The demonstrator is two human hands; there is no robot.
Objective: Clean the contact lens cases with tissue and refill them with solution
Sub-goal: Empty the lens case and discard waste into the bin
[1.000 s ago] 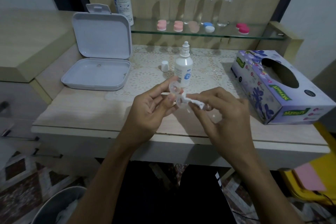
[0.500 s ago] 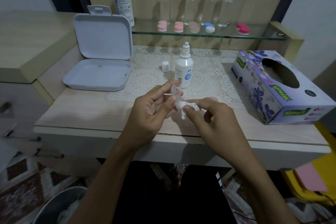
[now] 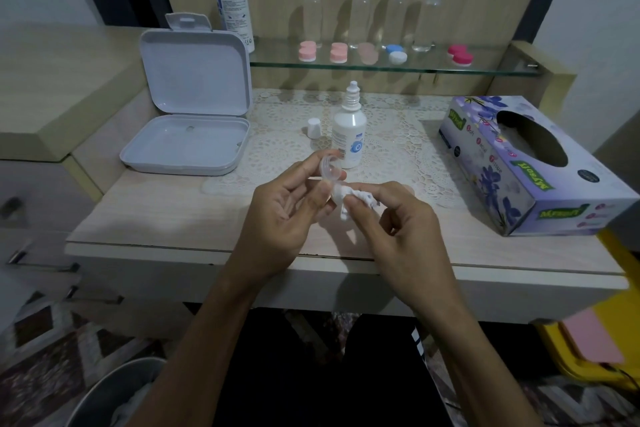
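My left hand (image 3: 287, 208) holds a clear contact lens case (image 3: 330, 170) between thumb and fingers, above the table's front part. My right hand (image 3: 394, 218) pinches a twisted white tissue (image 3: 356, 201) whose tip is pushed against the case's lower well. Just behind the hands an uncapped small solution bottle (image 3: 349, 130) stands upright, its white cap (image 3: 313, 126) on the lace mat to its left. Several more lens cases, pink (image 3: 307, 51), blue and white (image 3: 396, 54) and magenta (image 3: 460, 55), lie on the glass shelf (image 3: 485, 70).
An open white plastic box (image 3: 187, 135) sits at the left of the table (image 3: 145, 218). A purple tissue box (image 3: 526, 163) lies at the right. A tall solution bottle (image 3: 232, 0) and several clear bottles stand on the shelf. A bin (image 3: 114, 392) is on the floor, lower left.
My right hand has shifted slightly left and turned the tissue against the case. My left hand keeps the case in almost the same spot.
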